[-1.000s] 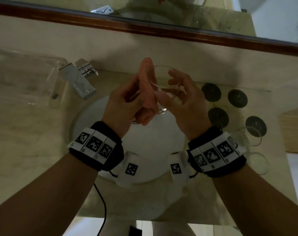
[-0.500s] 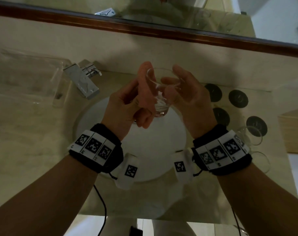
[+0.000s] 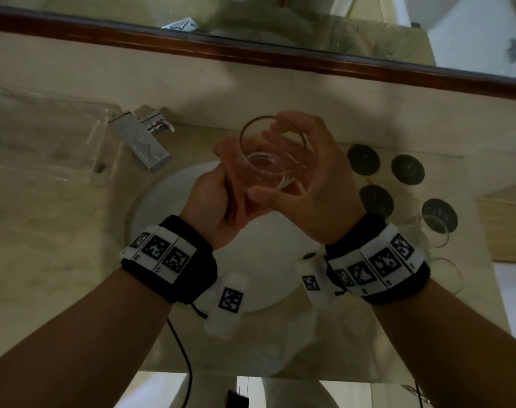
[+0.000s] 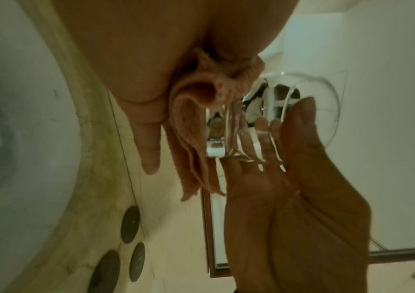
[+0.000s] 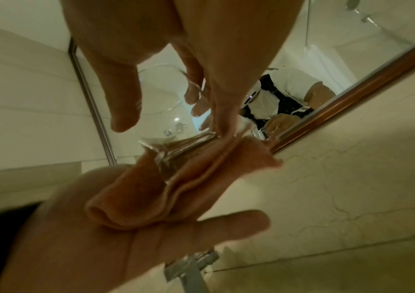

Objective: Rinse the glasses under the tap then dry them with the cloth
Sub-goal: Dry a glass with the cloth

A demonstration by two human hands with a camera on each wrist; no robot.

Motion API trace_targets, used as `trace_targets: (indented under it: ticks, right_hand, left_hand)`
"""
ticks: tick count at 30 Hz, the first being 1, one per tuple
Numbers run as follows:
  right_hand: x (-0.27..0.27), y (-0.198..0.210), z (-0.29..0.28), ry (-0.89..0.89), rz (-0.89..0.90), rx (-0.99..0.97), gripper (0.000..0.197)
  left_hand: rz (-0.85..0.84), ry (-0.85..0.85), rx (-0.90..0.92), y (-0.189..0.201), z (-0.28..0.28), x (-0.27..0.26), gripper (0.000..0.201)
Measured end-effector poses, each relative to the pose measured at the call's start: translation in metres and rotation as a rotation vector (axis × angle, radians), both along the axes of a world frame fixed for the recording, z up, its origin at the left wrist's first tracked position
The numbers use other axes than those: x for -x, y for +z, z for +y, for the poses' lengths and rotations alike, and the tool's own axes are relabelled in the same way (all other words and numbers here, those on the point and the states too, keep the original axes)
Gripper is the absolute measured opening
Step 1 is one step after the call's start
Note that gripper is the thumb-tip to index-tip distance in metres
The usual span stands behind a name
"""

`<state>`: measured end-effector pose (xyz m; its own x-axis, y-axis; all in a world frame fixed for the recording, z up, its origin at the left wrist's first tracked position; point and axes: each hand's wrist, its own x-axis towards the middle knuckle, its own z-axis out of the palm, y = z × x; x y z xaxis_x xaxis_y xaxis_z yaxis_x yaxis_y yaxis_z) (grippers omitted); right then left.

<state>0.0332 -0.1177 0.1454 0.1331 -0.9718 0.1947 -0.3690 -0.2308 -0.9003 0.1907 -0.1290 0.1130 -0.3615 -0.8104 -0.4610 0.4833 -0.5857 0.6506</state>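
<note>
A clear glass (image 3: 267, 167) is held over the sink, its mouth turned up towards me. My right hand (image 3: 315, 181) grips it, thumb on the near side and fingers over the far rim. My left hand (image 3: 208, 200) holds a folded pink cloth (image 3: 228, 160) against the glass's left side and base. In the left wrist view the cloth (image 4: 196, 128) lies bunched between my left palm and the glass (image 4: 291, 107). Seen from the right wrist, the cloth (image 5: 176, 190) rests on my left palm (image 5: 96, 249) under the glass base (image 5: 174, 150).
The chrome tap (image 3: 143, 142) stands at the back left of the white basin (image 3: 168, 201). Two more glasses (image 3: 427, 234) stand at the right by several black coasters (image 3: 407, 169). A clear tray (image 3: 44, 136) lies at the left, and a mirror (image 3: 309, 28) runs behind.
The glass has turned from side-on to mouth up towards me. My right hand has shifted its grip around it. The cloth has moved from the glass's side to its base.
</note>
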Motion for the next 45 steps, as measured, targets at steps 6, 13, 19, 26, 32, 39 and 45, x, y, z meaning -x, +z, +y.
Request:
trace_targets:
  ticks: [6, 13, 19, 26, 32, 39, 45]
  right_hand:
    - [0.006, -0.001, 0.001, -0.042, 0.024, 0.019, 0.088]
    - [0.007, -0.003, -0.001, -0.224, -0.028, -0.084, 0.086]
    - [0.010, -0.009, -0.004, -0.219, -0.138, -0.146, 0.078]
    - [0.012, -0.012, -0.008, -0.138, -0.457, -0.232, 0.040]
    - [0.006, -0.012, -0.010, -0.194, -0.175, -0.184, 0.065]
    - [0.012, -0.013, -0.012, -0.072, -0.431, -0.256, 0.043]
    - [0.009, -0.017, -0.008, -0.096, -0.200, -0.228, 0.080]
  left_hand:
    - [0.000, 0.071, 0.011, -0.001, -0.006, 0.004, 0.049]
    - [-0.127, 0.118, 0.240, -0.014, -0.007, 0.004, 0.045]
    - [-0.167, 0.070, 0.383, -0.004, -0.007, 0.001, 0.063]
    - [-0.135, 0.007, 0.439, 0.003, -0.009, -0.001, 0.090]
    - [-0.186, 0.050, 0.426, 0.000, -0.012, -0.001, 0.067]
    - [-0.147, 0.056, 0.424, 0.004, -0.012, -0.001, 0.086]
    - [-0.206, 0.041, 0.351, -0.002, -0.008, 0.004, 0.044]
